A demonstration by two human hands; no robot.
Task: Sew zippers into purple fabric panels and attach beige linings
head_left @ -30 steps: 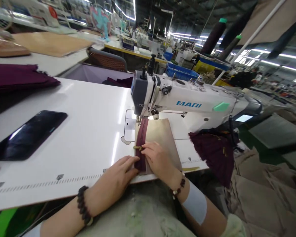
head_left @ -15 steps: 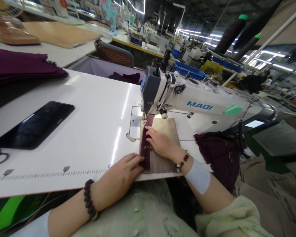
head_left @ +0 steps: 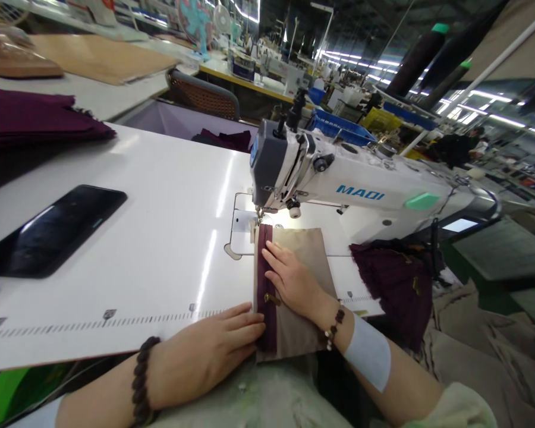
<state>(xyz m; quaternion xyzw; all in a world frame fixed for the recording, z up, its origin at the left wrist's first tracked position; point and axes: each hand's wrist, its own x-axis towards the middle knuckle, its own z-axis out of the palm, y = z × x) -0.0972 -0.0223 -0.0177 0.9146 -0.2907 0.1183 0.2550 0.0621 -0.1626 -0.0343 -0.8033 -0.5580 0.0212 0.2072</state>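
A beige fabric piece [head_left: 310, 255] with a maroon zipper [head_left: 263, 261] along its left edge lies under the needle of a white sewing machine [head_left: 361, 190]. My right hand [head_left: 292, 279] rests flat on the fabric beside the zipper, fingers stretched toward the presser foot [head_left: 259, 219]. My left hand [head_left: 209, 351] lies at the table's front edge, fingers extended and pressing the zipper's near end. A brass zipper pull [head_left: 271, 299] sits between both hands. Both wrists wear bead bracelets.
A black phone [head_left: 53, 229] lies on the white table [head_left: 160, 196] at the left. Folded maroon cloth [head_left: 35, 119] is stacked at the far left. A heap of maroon zippers [head_left: 392, 279] sits right of the machine. Beige fabric [head_left: 485, 351] piles at the right.
The fabric and zipper have slid back toward me from under the needle. My right hand moved nearer with it, and my left hand flattened at the table edge.
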